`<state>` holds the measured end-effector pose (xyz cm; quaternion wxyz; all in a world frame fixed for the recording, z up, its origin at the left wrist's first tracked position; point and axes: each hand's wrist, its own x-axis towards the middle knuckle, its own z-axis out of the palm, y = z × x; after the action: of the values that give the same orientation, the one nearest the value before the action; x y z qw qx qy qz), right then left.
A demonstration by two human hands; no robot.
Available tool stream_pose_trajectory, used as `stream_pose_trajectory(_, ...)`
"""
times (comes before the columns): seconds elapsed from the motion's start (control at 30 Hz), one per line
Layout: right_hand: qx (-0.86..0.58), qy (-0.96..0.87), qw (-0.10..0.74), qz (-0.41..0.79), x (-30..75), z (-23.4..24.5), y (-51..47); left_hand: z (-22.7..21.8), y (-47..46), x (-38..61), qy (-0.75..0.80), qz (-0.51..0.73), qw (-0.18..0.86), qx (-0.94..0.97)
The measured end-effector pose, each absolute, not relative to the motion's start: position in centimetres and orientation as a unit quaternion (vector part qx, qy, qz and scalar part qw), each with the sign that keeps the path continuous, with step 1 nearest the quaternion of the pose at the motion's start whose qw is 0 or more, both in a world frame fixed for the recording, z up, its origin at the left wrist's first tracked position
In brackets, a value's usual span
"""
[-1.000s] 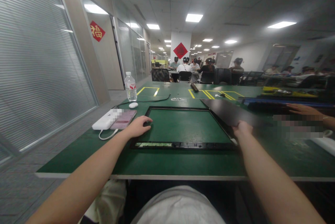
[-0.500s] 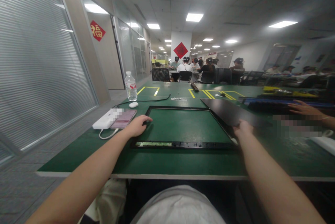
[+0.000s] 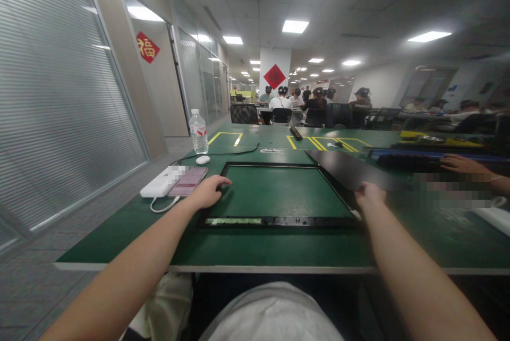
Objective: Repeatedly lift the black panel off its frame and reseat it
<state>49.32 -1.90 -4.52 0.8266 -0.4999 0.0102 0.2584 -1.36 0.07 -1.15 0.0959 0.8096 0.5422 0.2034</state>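
A black rectangular frame (image 3: pixel 279 220) lies flat on the green table (image 3: pixel 255 248) in front of me. My left hand (image 3: pixel 207 192) rests on the frame's left side. My right hand (image 3: pixel 368 195) grips the near corner of a dark flat panel (image 3: pixel 350 170), which overlaps the frame's right side and slants away to the right. A narrow green strip (image 3: pixel 233 221) sits in the frame's near bar.
A phone (image 3: pixel 188 181) lies on a white power bank (image 3: pixel 157 186) at the left, with a white mouse (image 3: pixel 203 160) and a water bottle (image 3: pixel 198 132) beyond. Another person's hand (image 3: pixel 462 163) reaches in at the right. Seated people fill the far room.
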Motion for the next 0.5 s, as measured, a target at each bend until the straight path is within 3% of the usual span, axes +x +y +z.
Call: stream_pose_trajectory(0.5, -0.458, -0.077, 0.857, 0.223, 47.6, -1.7, -3.3, -1.5, 0.4, -1.2, 0.514, 0.317, 0.156, 0.782)
